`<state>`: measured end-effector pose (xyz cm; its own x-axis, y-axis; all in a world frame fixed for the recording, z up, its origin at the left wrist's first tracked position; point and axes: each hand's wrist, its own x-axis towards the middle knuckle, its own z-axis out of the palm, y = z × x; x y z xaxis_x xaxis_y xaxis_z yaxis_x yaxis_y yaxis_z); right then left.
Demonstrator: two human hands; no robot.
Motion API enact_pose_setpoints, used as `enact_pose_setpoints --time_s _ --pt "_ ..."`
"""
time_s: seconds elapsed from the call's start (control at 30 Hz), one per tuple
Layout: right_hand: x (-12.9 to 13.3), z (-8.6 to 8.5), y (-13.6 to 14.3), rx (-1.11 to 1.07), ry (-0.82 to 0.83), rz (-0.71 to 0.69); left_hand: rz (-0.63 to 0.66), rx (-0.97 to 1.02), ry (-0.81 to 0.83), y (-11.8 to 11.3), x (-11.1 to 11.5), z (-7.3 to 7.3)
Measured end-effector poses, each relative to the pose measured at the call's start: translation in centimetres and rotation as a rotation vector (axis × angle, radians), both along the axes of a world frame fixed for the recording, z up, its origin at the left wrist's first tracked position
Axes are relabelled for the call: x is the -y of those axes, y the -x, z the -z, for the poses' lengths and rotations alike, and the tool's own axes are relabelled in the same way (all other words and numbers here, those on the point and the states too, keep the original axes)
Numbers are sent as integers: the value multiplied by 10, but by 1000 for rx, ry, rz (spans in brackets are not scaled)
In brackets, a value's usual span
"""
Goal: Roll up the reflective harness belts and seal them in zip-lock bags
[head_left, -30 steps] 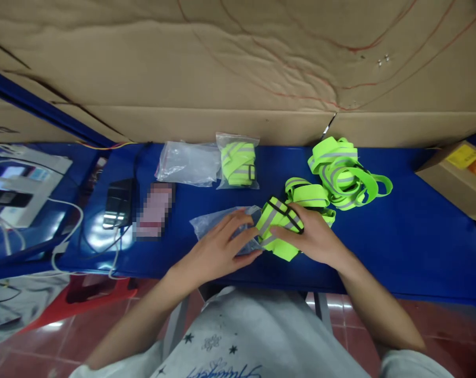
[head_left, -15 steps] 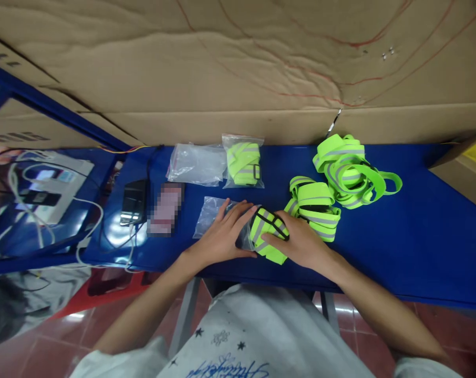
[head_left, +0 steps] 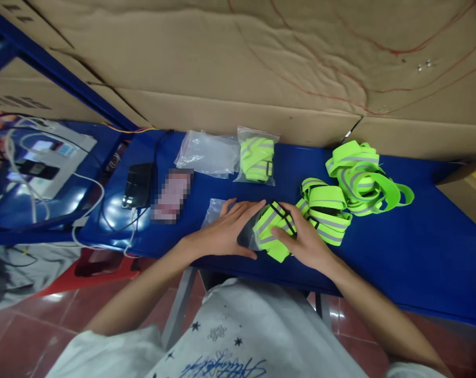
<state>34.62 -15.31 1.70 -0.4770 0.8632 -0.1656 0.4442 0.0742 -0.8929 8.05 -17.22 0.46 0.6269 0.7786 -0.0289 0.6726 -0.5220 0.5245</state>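
My right hand [head_left: 308,242] grips a folded neon-yellow reflective strap [head_left: 270,231] with grey stripes and a black-edged end, thumb on top and fingers along the far side. Over a clear plastic bag [head_left: 213,211] lies my left hand [head_left: 221,231], its thumb and fingers spread around the mouth and holding it. The strap's left end is at the bag's mouth; part of the bag is hidden under my left hand, so I cannot tell how far in the strap reaches.
Two more neon strap bundles, a nearer one [head_left: 327,210] and a farther one [head_left: 364,178], lie to the right. Behind my hands are a bagged strap [head_left: 257,157] and flat plastic bags [head_left: 208,152]. A black adapter [head_left: 138,184], a blurred phone-like item [head_left: 173,195] and cables lie left. Cardboard [head_left: 206,63] backs the blue table [head_left: 380,262].
The camera view has turned slightly, shifting the table items. My left hand now covers more of the plastic bag; the right hand still grips the strap at its mouth.
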Motion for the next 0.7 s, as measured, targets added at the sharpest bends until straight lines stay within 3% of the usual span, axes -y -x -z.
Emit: enact_pose_setpoints --time_s 0.2,0.4,0.57,0.7 --pt "-1 5 -1 -37 -111 -43 -74 24 -95 -11 4 6" --pt "4 13 3 95 -330 -56 -13 34 -23 -17 12 6" --pt "6 13 3 133 -359 -103 -66 15 -67 -18 10 15" --pt "6 13 4 149 -372 -151 -62 9 -29 -18 8 9"
